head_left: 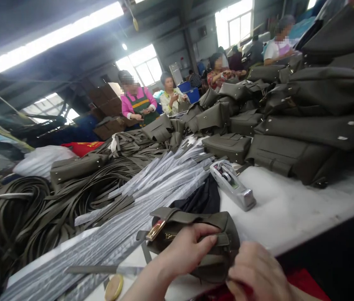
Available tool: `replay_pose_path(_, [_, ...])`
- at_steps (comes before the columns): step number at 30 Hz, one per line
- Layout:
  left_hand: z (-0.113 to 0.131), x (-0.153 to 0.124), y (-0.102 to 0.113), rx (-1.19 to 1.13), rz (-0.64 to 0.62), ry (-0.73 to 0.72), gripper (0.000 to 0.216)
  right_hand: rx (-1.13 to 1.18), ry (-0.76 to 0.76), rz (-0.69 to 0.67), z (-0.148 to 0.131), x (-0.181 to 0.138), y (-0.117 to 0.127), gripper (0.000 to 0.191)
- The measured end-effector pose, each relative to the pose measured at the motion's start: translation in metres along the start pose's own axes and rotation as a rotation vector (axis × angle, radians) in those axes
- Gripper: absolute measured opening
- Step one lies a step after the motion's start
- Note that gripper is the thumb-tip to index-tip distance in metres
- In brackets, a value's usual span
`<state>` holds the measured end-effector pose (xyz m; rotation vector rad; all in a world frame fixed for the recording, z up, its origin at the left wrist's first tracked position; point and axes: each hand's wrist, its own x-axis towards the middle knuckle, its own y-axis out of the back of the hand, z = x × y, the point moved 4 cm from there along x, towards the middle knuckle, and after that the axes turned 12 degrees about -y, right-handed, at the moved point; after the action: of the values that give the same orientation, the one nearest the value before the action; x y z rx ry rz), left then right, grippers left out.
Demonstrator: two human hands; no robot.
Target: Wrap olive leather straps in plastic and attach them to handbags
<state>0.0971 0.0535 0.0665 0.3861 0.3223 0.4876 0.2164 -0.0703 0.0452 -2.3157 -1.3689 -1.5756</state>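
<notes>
An olive-green bag (192, 234) with a gold clasp (155, 230) lies at the near edge of the white table (290, 209). My left hand (185, 251) is closed on its top, thumb over a strap. My right hand (257, 271) grips the bag's lower right side, fingers curled under it.
A tape dispenser (233, 184) sits just beyond the bag. Wrapped straps (152, 188) and loose olive straps (39, 209) cover the left. Finished bags (305, 108) are stacked at right. A blade (101, 269) and gold disc (114, 287) lie near left. Several people work behind the piles.
</notes>
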Motion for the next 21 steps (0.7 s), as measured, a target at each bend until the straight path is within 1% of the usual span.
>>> replay_pose_path(1, [0.0,-0.003,0.0,0.035,0.017,0.015,0.035,-0.002,-0.135,0.012,0.009,0.0,0.006,0.013])
replay_pose_path(2, [0.002,-0.005,0.0,0.083,0.033,0.031,0.034,0.013,-0.283,-0.01,0.02,-0.001,0.008,0.021])
replay_pose_path(3, [0.004,-0.007,0.0,0.144,0.04,0.044,0.033,0.038,-0.426,-0.077,0.031,-0.003,0.006,0.029])
replay_pose_path(4, [0.009,-0.007,0.0,0.216,0.035,0.052,0.031,0.069,-0.542,-0.172,0.039,-0.005,0.001,0.035])
replay_pose_path(6, [0.02,-0.006,-0.002,0.378,0.01,0.053,0.026,0.13,-0.69,-0.334,0.051,-0.009,-0.011,0.041])
replay_pose_path(7, [0.026,-0.005,-0.002,0.457,-0.005,0.049,0.025,0.158,-0.724,-0.374,0.053,-0.009,-0.016,0.04])
replay_pose_path(9, [0.037,-0.003,-0.004,0.585,-0.014,0.028,0.024,0.195,-0.74,-0.41,0.055,-0.006,-0.021,0.033])
replay_pose_path(11, [0.047,-0.001,-0.004,0.649,0.003,-0.003,0.022,0.221,-0.731,-0.429,0.054,0.0,-0.022,0.026])
replay_pose_path(13, [0.052,0.0,-0.004,0.665,0.016,-0.018,0.021,0.261,-0.73,-0.447,0.055,0.007,-0.02,0.024])
replay_pose_path(17, [0.051,0.004,-0.001,0.633,0.035,0.031,0.015,0.403,-0.704,-0.456,0.057,0.018,-0.013,0.033])
replay_pose_path(19, [0.047,0.009,0.001,0.643,0.073,0.038,0.013,0.492,-0.7,-0.458,0.061,0.02,-0.014,0.028])
replay_pose_path(21, [0.042,0.013,0.003,0.661,0.096,0.032,0.014,0.606,-0.747,-0.458,0.068,0.021,-0.02,0.02])
